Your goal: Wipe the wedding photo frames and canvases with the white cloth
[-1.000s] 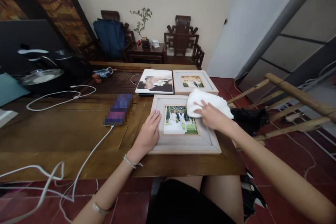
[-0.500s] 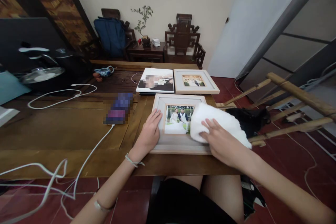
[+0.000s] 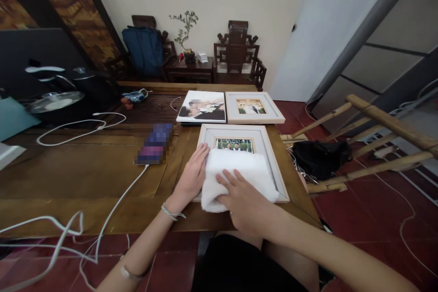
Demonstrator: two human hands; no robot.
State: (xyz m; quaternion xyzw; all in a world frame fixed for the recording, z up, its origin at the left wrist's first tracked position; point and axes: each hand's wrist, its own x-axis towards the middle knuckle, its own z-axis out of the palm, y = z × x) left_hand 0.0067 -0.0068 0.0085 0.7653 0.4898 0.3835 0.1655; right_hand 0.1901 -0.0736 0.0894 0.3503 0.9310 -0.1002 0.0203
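R hand [image 3: 243, 200] flat, fingers spread on white cloth [image 3: 239, 174] over photo frame [image 3: 270, 155].

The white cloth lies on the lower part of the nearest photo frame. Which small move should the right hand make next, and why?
Probably slide the white cloth up toward the far edge of the photo frame. The right hand presses it over the near half only, the top strip with the picture is uncovered, and the left hand steadies the frame's left side.

Bare arms, thin bracelets on the left wrist [image 3: 173, 213], black shorts [image 3: 236, 264].
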